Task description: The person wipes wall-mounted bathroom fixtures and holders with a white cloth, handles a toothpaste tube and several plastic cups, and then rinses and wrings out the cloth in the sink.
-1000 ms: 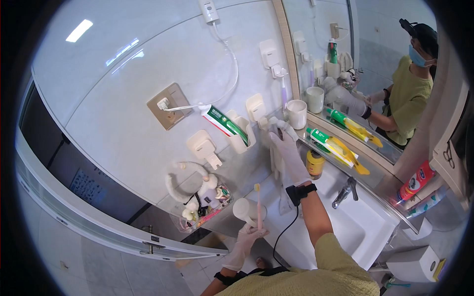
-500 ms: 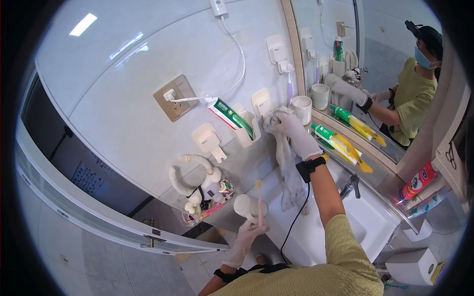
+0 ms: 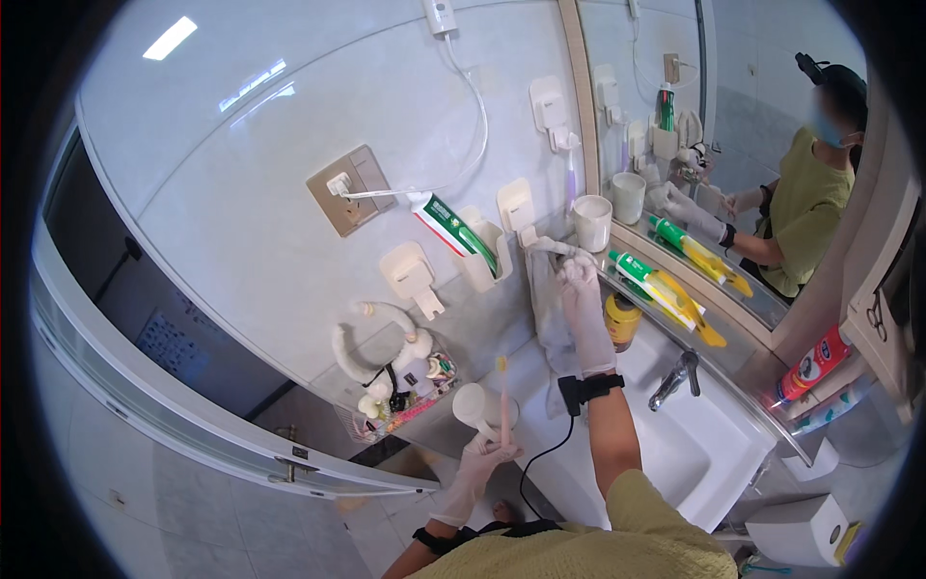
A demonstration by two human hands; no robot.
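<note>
My left hand [image 3: 482, 459], in a thin white glove, is closed around a white mug [image 3: 473, 403] and a pink toothbrush [image 3: 505, 417] with yellowish bristles pointing up. Both are held beside the basin's left edge. Further up, at the left end of the mirror shelf, my gloved right hand [image 3: 580, 287] has its fingers closed at the upper edge of a grey cloth [image 3: 548, 304]. The cloth hangs down toward the basin, partly hidden by the hand. A white cup [image 3: 591, 222] stands on the shelf just beyond that hand.
A green toothpaste tube [image 3: 637, 265] and a yellow item [image 3: 696, 318] lie along the shelf. Below is a white basin [image 3: 666, 463] with a metal faucet [image 3: 675, 378]; a yellow container [image 3: 622, 318] stands behind it. A wall holder [image 3: 484, 261] carries a toothpaste box. A wire basket [image 3: 410, 410] hangs left.
My right hand has moved down and slightly back from the wall; the cloth's upper edge now shows beside it and the yellow container is uncovered. My left hand stays nearly still.
</note>
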